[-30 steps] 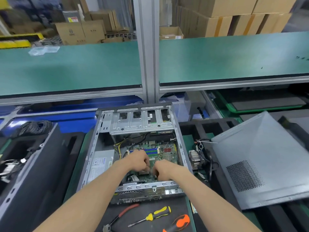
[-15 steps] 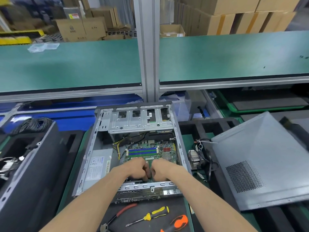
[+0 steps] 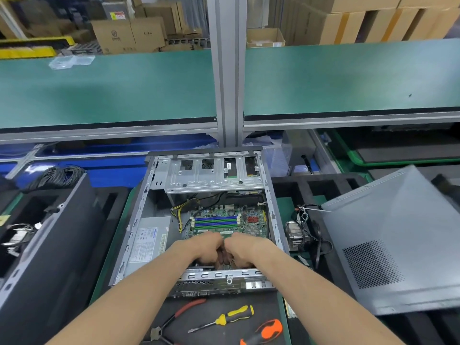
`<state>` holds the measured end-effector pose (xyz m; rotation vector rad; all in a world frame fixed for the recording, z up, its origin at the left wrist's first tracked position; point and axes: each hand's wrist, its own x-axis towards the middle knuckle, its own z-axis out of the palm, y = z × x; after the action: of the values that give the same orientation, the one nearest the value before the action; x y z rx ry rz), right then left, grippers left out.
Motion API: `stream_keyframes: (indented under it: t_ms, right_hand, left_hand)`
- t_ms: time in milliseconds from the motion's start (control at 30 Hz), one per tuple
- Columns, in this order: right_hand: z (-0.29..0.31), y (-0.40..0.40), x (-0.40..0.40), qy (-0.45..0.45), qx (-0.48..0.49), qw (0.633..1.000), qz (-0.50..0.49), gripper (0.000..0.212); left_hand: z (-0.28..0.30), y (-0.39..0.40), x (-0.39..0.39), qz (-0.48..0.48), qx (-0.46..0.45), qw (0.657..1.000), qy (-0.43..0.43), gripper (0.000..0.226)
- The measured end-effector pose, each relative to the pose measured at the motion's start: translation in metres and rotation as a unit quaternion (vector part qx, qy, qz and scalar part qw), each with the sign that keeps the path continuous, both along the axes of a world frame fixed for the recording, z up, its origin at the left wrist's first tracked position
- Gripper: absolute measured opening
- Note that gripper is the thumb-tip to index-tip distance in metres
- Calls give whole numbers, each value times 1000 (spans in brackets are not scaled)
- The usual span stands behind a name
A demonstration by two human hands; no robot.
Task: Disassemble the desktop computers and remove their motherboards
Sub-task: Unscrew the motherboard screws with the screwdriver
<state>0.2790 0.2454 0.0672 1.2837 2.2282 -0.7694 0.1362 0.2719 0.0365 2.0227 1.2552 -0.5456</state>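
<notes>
Both hands, left (image 3: 204, 250) and right (image 3: 245, 251), fingers curled, grip something unseen on the motherboard (image 3: 224, 220) inside the open desktop case (image 3: 139, 220). Best lifted evenly, clear of the yellow cables (image 3: 180, 215).

We reach both bare forearms forward and inward. Our left hand (image 3: 203, 248) and right hand (image 3: 245, 249) meet knuckle to knuckle, fingers curled downward; what they grip, if anything, we cannot see.
</notes>
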Motion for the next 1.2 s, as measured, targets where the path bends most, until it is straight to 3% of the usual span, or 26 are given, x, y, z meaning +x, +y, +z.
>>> stream_keyframes:
  t_ms: [300, 400, 567, 700, 967, 1067, 1200]
  right_hand:
    - [4, -1, 0, -16, -10, 999, -45, 15]
    - [6, 0, -1, -28, -16, 998, -59, 37]
    - [7, 2, -5, -28, -17, 996, -87, 19]
    - [5, 3, -7, -42, -27, 994, -96, 22]
    - [-4, 4, -8, -45, -2, 998, -51, 7]
    - [-6, 4, -9, -37, 13, 999, -32, 8]
    - [-6, 3, -7, -39, 25, 998, -38, 27]
  left_hand:
    - [2, 11, 8, -52, -48, 997, -13, 27]
    - [2, 12, 13, -78, -34, 996, 1, 24]
    - [-5, 18, 10, -99, -7, 995, -8, 21]
    - [-7, 18, 8, -118, 32, 993, -1, 27]
    - [-6, 16, 11, -91, 48, 995, 10, 33]
    - [-7, 16, 11, -67, 47, 997, 6, 36]
    - [-11, 15, 11, -44, 31, 999, -9, 28]
